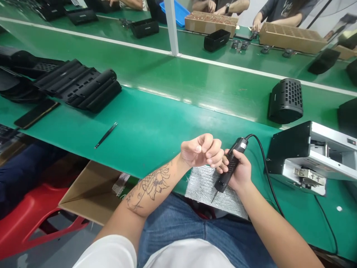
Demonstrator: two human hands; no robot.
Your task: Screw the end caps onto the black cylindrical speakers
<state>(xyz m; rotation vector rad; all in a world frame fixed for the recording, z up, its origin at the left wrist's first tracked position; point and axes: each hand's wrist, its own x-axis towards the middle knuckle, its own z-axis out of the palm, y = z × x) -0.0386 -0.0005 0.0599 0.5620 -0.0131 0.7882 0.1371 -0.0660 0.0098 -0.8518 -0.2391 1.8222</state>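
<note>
On the green table (156, 123), a stack of black perforated housing panels (80, 89) lies at the left, with a phone (36, 113) near the front edge and black tweezers (106, 135) just right of it. A black grilled speaker housing (286, 100) stands at the right, behind a metal machine (312, 158). Cardboard trays (291, 37) sit on the far side, and a cardboard box (89, 193) and red stool (30, 219) stand below the table.

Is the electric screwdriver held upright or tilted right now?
Tilted: the electric screwdriver in the right hand slants, cord end up-right, bit down-left over the foil pad.
</note>
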